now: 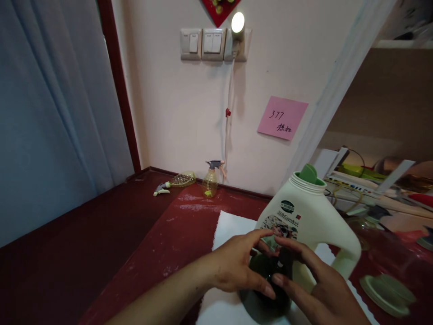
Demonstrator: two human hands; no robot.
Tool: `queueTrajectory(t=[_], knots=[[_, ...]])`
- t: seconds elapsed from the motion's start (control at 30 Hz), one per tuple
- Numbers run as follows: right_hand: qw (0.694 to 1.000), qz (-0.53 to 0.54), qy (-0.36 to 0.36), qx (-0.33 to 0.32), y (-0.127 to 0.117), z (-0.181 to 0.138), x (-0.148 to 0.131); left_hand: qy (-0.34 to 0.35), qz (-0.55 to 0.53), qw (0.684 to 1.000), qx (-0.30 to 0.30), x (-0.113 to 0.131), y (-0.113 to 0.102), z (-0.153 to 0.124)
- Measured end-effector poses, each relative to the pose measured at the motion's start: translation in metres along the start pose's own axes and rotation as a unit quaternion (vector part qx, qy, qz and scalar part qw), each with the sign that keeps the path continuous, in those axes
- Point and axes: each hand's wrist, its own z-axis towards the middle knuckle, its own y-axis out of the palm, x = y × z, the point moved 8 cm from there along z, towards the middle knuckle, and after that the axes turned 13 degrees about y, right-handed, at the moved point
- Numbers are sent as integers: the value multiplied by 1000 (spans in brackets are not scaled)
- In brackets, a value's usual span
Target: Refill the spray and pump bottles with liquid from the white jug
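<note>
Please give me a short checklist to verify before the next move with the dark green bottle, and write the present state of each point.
1. Both hands on the dark green bottle: ok; left hand and right hand close around its top.
2. Dark bottle stands upright on the white towel: ok.
3. Large white jug is open: ok; its neck shows no cap.
4. Jug's cap within reach: ok; a pale green cap lies on the table to the right.
5. Dark bottle's own top on or off: cannot tell, fingers hide it.
6. Liquid level in the jug: cannot tell, its wall is opaque.
</note>
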Motion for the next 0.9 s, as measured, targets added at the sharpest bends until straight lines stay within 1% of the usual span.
queueTrajectory(t=[0.07, 0.17, 0.27, 0.33, 0.4, 0.47, 0.57, 0.63, 0.7, 0.77, 0.9], knots=[[1000, -6, -7, 17, 0, -1, 4, 8, 17, 1000, -4, 0, 0, 0], [999, -17, -24, 20, 2, -1, 6, 10, 13, 1000, -3, -1, 0, -1], [997, -36, -61, 38, 1, -3, -3, 11, -2, 1000, 0, 0, 0, -1], [994, -40, -79, 65, -1, -4, -11, 14, 1, 1000, -1, 2, 1, 0], [991, -31, -87, 93, -3, -4, -18, 11, 8, 1000, -3, 2, 1, 0], [991, -18, -84, 102, -5, -4, -21, 4, 6, 1000, -3, 0, 0, -1], [995, -14, -77, 64, -3, -3, -24, -6, -38, 999, -20, -4, -2, -2], [995, -16, -90, 39, -2, -4, -29, -12, -90, 995, -39, -6, -3, -2], [993, -21, -109, 32, -2, -6, -35, -16, -124, 991, -51, -7, -5, -2], [992, -22, -119, 35, -1, -6, -38, -14, -124, 991, -52, -9, -7, -2], [993, -7, -107, 44, 3, -5, -34, -11, -78, 996, -44, -12, -8, -2]])
